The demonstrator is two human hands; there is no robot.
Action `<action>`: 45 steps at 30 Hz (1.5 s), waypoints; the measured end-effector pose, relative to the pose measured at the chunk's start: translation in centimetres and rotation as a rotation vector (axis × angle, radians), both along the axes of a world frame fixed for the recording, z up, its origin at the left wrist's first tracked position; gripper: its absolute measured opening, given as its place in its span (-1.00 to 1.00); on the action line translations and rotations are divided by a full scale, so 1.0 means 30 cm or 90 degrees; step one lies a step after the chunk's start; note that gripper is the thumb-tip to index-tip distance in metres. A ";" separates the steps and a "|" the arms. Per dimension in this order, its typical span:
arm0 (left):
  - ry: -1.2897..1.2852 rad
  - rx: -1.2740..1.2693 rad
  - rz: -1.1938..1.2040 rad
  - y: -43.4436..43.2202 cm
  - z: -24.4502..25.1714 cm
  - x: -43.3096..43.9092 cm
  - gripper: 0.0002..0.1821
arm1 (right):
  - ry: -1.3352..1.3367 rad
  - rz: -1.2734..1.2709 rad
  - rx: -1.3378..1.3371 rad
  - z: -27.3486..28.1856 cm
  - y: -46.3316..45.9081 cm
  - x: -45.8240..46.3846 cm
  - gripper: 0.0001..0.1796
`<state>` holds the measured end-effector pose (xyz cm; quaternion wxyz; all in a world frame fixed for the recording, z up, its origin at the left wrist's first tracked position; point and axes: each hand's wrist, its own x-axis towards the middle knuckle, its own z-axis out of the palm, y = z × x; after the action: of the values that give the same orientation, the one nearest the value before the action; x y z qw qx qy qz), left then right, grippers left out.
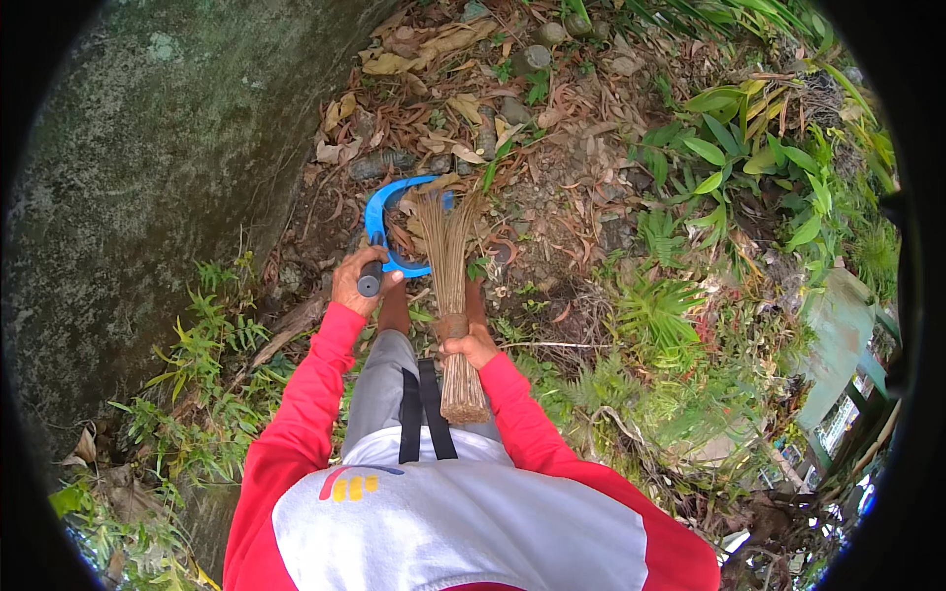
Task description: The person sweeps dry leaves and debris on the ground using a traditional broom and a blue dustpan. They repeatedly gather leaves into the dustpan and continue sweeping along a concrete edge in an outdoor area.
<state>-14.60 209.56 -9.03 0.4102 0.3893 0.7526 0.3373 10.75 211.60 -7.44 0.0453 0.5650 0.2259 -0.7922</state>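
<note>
My left hand is closed around the black handle of a blue plastic dustpan, left of centre. Brown dry leaves lie in the dustpan. My right hand grips a stick broom at its bound middle, the thick butt end towards my body. The broom's thin bristle tips fan out over the dustpan's right side and hide part of it. Fallen leaves cover the ground just beyond both.
A large mossy rock or wall rises on the left. Bottles lie half buried in the litter ahead. Green plants grow on the right, near a pale green panel. A dry branch lies by my left forearm.
</note>
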 end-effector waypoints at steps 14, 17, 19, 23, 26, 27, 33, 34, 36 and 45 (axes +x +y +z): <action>-0.398 0.119 0.229 0.073 0.279 -0.105 -0.65 | -0.057 0.198 0.090 0.350 0.111 0.015 -0.66; -0.465 0.096 0.278 0.066 0.277 -0.064 -0.65 | -0.084 0.303 0.114 0.344 0.141 0.021 -0.66; -0.348 0.161 0.186 0.020 0.169 -0.021 -0.68 | -0.117 0.320 0.147 0.281 0.119 0.068 -0.63; -0.153 0.178 0.123 0.003 0.142 0.082 -0.67 | -0.210 0.352 0.162 0.355 0.207 0.066 -0.62; -0.103 0.185 0.114 -0.009 0.115 0.148 -0.65 | -0.194 0.271 0.134 0.378 0.261 0.167 -0.65; -0.093 0.190 0.117 -0.014 0.102 0.165 -0.65 | -0.183 0.249 0.134 0.355 0.265 0.245 -0.67; -0.061 0.169 0.071 0.001 0.073 0.235 -0.61 | -0.196 0.187 0.160 0.121 0.337 0.495 -0.70; -0.056 0.152 0.040 0.004 0.079 0.254 -0.61 | -0.218 0.140 0.116 0.042 0.332 0.522 -0.69; -0.046 0.156 0.019 -0.009 0.086 0.316 -0.59 | -0.254 0.134 0.108 -0.076 0.303 0.523 -0.67; 0.001 0.168 -0.024 -0.004 0.002 0.563 -0.59 | -0.062 0.436 0.260 -0.095 0.096 0.272 -0.66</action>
<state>2.29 209.44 -8.97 0.3614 0.4544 0.6943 0.4253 18.92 214.49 -10.29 0.2044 0.4915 0.5517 -0.6421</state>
